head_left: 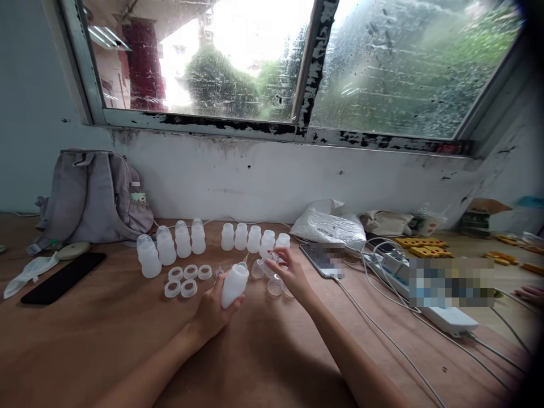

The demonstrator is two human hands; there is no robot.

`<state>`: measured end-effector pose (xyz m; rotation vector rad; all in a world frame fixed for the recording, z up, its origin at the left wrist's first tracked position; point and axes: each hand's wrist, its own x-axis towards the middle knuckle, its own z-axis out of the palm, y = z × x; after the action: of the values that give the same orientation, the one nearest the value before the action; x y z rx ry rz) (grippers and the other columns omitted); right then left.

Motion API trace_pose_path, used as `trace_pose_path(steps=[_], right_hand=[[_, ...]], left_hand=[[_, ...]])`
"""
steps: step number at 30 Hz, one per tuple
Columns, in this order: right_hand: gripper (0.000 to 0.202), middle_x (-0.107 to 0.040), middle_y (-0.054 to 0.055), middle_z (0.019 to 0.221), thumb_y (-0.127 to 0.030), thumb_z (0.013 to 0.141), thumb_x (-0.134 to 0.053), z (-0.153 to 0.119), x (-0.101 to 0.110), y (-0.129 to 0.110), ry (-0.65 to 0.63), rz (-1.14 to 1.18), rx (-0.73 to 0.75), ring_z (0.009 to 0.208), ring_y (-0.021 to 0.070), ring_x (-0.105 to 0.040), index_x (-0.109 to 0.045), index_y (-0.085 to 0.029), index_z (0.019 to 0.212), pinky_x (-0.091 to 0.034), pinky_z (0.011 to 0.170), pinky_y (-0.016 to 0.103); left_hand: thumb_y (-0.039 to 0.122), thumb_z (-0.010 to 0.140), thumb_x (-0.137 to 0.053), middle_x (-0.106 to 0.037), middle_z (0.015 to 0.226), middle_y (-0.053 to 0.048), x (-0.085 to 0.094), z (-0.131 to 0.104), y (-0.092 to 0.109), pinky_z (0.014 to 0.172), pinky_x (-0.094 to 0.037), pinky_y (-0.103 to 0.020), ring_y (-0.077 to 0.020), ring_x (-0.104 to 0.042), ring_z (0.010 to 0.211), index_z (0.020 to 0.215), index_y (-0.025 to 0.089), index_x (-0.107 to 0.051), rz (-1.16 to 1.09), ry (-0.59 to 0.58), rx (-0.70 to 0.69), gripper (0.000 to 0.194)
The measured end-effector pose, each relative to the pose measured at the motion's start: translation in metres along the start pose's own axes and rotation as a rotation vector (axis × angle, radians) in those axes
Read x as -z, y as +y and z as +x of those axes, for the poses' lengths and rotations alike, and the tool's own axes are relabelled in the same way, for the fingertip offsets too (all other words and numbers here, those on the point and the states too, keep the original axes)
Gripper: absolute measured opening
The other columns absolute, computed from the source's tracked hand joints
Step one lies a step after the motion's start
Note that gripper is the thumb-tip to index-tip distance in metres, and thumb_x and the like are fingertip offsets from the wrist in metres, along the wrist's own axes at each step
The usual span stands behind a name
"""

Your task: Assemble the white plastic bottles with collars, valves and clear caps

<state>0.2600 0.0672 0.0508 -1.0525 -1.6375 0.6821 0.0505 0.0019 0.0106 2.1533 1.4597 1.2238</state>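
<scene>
Cloth (32, 275), white and crumpled, is laid at the left of a brown-covered table (127, 345); beside it are set a black flat slab (63, 277) and a round beige item (73, 250). A grey backpack (87, 198) is propped upright near the wall (272, 175), whose pale paint is stained and pitted. Above, a wide window (255, 62) is framed in metal with flaking black patches; greenery is seen through its wet-looking panes, and a dark red curtain at its left. Four capped bottles (166, 246) are stood in a slanting row, with five white rings (188, 288) placed in front of them. One uncapped bottle (233, 286) is held tilted above the table by the left hand (215, 311), its fingers wrapped around the body. Five further bottles (254, 239) are lined up behind. Clear caps (275, 286) are grouped near the right hand (291, 272), whose thumb and fingers are drawn narrow at a small clear part; whether it is gripped cannot be told. Farther right are listed a phone (318, 260) with a cable attached, a silvery bag (329, 224), a white power strip (446, 317), yellow pieces (425, 246) and, at the edge, another person's hand (531, 294).
</scene>
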Motion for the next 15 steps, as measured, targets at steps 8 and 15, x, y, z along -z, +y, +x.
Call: trace_pose_path(steps=[8, 15], right_hand=[[0.022, -0.063, 0.003, 0.087, -0.033, 0.069, -0.059, -0.01, -0.015, 0.008, -0.184, -0.68, 0.103, 0.087, 0.0225, -0.052, -0.054, -0.023, 0.089, -0.03, 0.079, 0.037], [0.023, -0.064, 0.004, 0.086, -0.031, 0.071, -0.058, -0.014, -0.019, 0.016, -0.256, -0.846, 0.138, 0.09, 0.0244, -0.049, -0.052, -0.023, 0.091, -0.024, 0.08, 0.038]], left_hand=[[0.038, 0.076, -0.05, -0.061, 0.083, -0.003, 0.002, -0.002, 0.003, 0.06, -0.043, -0.029, -0.0203, -0.059, 0.069, 0.106, 0.021, -0.04, -0.125, -0.003, 0.074, 0.035], [0.037, 0.077, -0.05, -0.06, 0.083, -0.003, 0.001, -0.004, 0.005, 0.062, -0.042, -0.029, -0.0198, -0.058, 0.069, 0.107, 0.02, -0.037, -0.133, -0.044, 0.054, 0.038]])
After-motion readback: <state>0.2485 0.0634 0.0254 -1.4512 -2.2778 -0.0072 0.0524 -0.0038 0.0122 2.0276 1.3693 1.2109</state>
